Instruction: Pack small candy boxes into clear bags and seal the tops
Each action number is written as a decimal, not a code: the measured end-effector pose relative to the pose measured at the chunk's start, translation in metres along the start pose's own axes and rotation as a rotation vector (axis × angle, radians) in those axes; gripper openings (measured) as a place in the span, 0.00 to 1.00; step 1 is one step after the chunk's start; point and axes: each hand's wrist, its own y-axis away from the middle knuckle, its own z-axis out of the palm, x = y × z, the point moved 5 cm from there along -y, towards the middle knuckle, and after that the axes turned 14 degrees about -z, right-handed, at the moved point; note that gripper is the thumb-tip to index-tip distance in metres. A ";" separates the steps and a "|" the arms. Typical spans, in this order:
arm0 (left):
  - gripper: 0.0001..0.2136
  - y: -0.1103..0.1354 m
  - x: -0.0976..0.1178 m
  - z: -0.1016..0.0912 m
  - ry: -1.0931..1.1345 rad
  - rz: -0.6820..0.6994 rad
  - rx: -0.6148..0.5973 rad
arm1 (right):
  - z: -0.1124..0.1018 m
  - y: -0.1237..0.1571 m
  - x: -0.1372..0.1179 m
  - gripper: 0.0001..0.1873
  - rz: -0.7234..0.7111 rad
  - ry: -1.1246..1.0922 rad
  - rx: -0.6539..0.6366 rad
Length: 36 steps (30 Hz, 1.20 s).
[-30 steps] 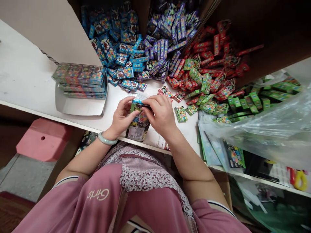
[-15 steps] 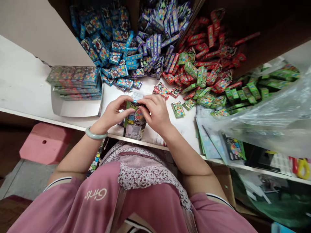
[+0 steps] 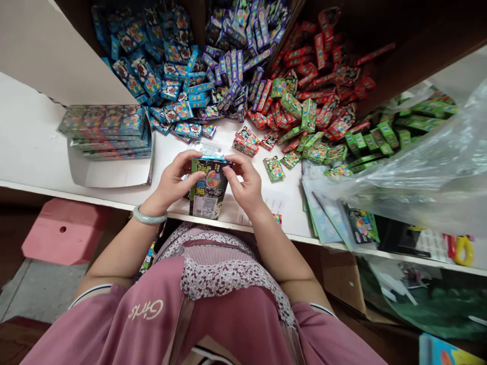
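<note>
A dark printed packet (image 3: 210, 190) with green lettering and a pale label stands at the front edge of the white table, its blue top edge facing up. On its left side, my left hand (image 3: 175, 178) grips it with thumb in front and fingers behind. My right hand (image 3: 244, 181) holds the upper right corner between thumb and fingers. What is inside the packet is hidden. Just beyond it lies a clear plastic piece (image 3: 207, 149). Small red boxes (image 3: 245, 141) and a green box (image 3: 274, 169) rest a little past my right hand.
Heaps of small blue boxes (image 3: 177, 81), purple boxes (image 3: 232, 66), red boxes (image 3: 323, 66) and green boxes (image 3: 388, 137) fill the back. A white tray (image 3: 110, 175) with wrapped stacks stands left. Clear plastic bags (image 3: 418, 177) and yellow-handled scissors (image 3: 464, 251) lie right.
My hands have moved slightly apart along the packet's top, which now shows its blue edge more fully. The whole view has shifted a little.
</note>
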 end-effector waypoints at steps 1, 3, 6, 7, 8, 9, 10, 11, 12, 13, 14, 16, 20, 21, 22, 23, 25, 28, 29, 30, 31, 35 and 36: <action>0.17 -0.001 0.000 0.000 0.007 -0.007 -0.010 | -0.001 -0.004 -0.003 0.09 -0.007 0.027 -0.063; 0.17 -0.003 -0.001 0.000 0.016 -0.023 -0.028 | -0.005 -0.012 -0.010 0.07 -0.020 0.069 -0.184; 0.17 -0.006 0.000 -0.001 0.000 -0.038 -0.051 | -0.013 -0.021 -0.015 0.05 -0.048 0.120 -0.278; 0.17 -0.007 0.001 -0.001 -0.013 -0.039 -0.058 | -0.014 -0.022 -0.015 0.05 -0.056 0.132 -0.286; 0.16 -0.008 0.002 -0.002 -0.026 -0.036 -0.067 | -0.014 -0.022 -0.015 0.05 -0.062 0.140 -0.285; 0.16 -0.009 0.004 -0.002 -0.036 -0.033 -0.075 | -0.013 -0.020 -0.014 0.05 -0.067 0.138 -0.275; 0.15 -0.009 0.005 -0.002 -0.044 -0.031 -0.083 | -0.012 -0.018 -0.012 0.05 -0.067 0.123 -0.253; 0.15 -0.009 0.006 -0.002 -0.050 -0.032 -0.087 | -0.009 -0.014 -0.009 0.05 -0.059 0.095 -0.210; 0.15 -0.009 0.007 -0.003 -0.055 -0.035 -0.085 | -0.007 -0.009 -0.005 0.07 -0.038 0.058 -0.148; 0.15 -0.009 0.007 -0.003 -0.060 -0.041 -0.078 | -0.005 -0.004 0.000 0.10 -0.008 0.014 -0.073; 0.16 -0.009 0.006 -0.004 -0.065 -0.047 -0.065 | -0.003 0.002 0.004 0.13 0.025 -0.033 0.009; 0.17 -0.008 0.005 -0.005 -0.073 -0.051 -0.038 | 0.001 0.010 0.012 0.16 0.083 -0.112 0.135; 0.13 -0.007 0.006 -0.003 -0.064 -0.014 0.021 | 0.002 0.006 0.012 0.10 0.115 -0.161 0.111; 0.12 -0.008 0.007 -0.002 -0.060 -0.005 0.048 | 0.000 0.001 0.009 0.09 0.110 -0.155 0.076; 0.11 -0.009 0.008 -0.002 -0.055 0.002 0.077 | -0.003 -0.003 0.007 0.09 0.097 -0.149 0.044; 0.11 -0.009 0.009 -0.001 -0.048 0.007 0.106 | -0.006 -0.008 0.004 0.08 0.082 -0.146 0.016; 0.12 -0.011 0.011 0.000 -0.031 0.011 0.154 | -0.010 -0.015 0.002 0.08 0.066 -0.150 -0.028; 0.12 -0.014 0.013 0.001 -0.006 0.001 0.179 | -0.012 -0.019 0.008 0.08 0.118 -0.184 -0.047; 0.13 -0.015 0.013 0.001 0.004 -0.007 0.175 | -0.011 -0.020 0.012 0.09 0.152 -0.208 -0.049; 0.13 -0.016 0.013 0.001 0.018 -0.017 0.167 | -0.010 -0.021 0.016 0.10 0.185 -0.241 -0.056; 0.13 -0.017 0.012 0.001 0.037 -0.032 0.162 | -0.009 -0.021 0.019 0.13 0.214 -0.278 -0.072; 0.13 -0.017 0.007 0.000 0.127 -0.104 0.187 | -0.007 -0.025 0.018 0.11 0.193 -0.324 -0.143; 0.13 -0.016 0.005 -0.001 0.152 -0.117 0.194 | -0.008 -0.026 0.014 0.08 0.165 -0.297 -0.141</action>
